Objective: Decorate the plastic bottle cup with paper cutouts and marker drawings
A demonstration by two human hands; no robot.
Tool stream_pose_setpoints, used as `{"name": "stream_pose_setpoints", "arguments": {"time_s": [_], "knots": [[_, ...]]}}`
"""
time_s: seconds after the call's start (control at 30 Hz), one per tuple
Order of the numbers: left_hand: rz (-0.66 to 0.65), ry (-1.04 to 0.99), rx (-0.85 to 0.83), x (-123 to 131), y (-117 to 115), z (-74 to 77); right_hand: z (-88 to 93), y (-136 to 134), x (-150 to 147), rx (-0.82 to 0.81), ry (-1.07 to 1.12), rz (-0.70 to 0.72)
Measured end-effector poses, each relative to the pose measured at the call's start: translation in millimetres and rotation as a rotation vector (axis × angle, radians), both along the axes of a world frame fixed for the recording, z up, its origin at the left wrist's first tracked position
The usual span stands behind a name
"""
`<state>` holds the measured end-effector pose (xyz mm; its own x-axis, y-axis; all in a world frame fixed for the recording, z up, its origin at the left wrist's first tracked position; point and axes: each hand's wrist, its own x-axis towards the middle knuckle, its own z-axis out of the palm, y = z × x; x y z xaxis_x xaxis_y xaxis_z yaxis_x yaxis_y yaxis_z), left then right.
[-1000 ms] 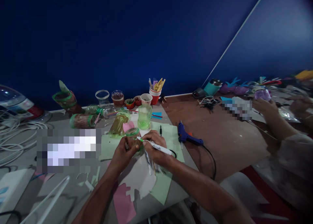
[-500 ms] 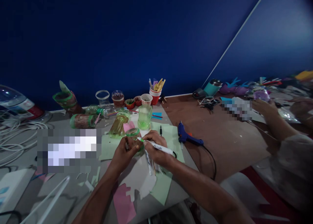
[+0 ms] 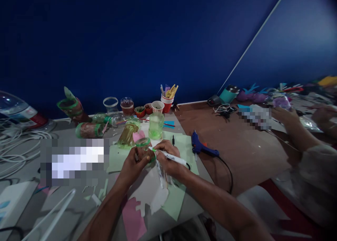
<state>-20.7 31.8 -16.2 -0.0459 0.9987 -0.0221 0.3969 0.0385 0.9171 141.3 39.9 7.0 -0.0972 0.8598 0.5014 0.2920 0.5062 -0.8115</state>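
My left hand (image 3: 135, 165) is wrapped round a small clear plastic cup (image 3: 143, 144) with a green-coloured rim. In my right hand (image 3: 168, 158) is a white acrylic paint marker (image 3: 175, 159), its green tip end close to the cup's rim; whether it touches I cannot tell. Below the cup a second white marker (image 3: 159, 176) lies on the paper. Just behind stand a clear cup with a green tint (image 3: 156, 125) and a tilted yellowish plastic piece (image 3: 129, 134). Pink paper (image 3: 133, 218) and pale green sheets (image 3: 175, 202) lie under and around my hands.
A blue glue gun (image 3: 201, 146) with a black cord lies to the right. Paper cups with tools (image 3: 167, 102) stand against the wall. On the left are a large bottle (image 3: 23, 111), white cables (image 3: 15, 149) and a red-green plastic piece (image 3: 89, 130). A co-worker's arm (image 3: 297, 125) reaches in from the right.
My marker has shifted very slightly along the cup's rim to the right, while both my hands keep their holds. At the far right, the co-worker's farther hand has moved slightly.
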Motion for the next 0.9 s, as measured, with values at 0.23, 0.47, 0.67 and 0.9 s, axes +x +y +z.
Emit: {"name": "stream_pose_setpoints", "arguments": {"time_s": [0.23, 0.47, 0.67, 0.9], "knots": [[-0.003, 0.011, -0.001, -0.1, -0.7, -0.4, -1.2, -0.4, 0.1, 0.013, -0.005, -0.013], [0.0, 0.016, -0.008, 1.0, -1.3, 2.4, 1.3, -1.4, -0.2, 0.077, 0.009, 0.04], [0.0, 0.037, 0.007, 1.7, -1.7, 0.4, -4.6, 0.1, -1.6, 0.103, 0.001, 0.024], [-0.01, 0.046, -0.003, 0.9, -1.5, -0.2, -6.3, 0.3, -2.6, 0.15, -0.021, 0.048]]}}
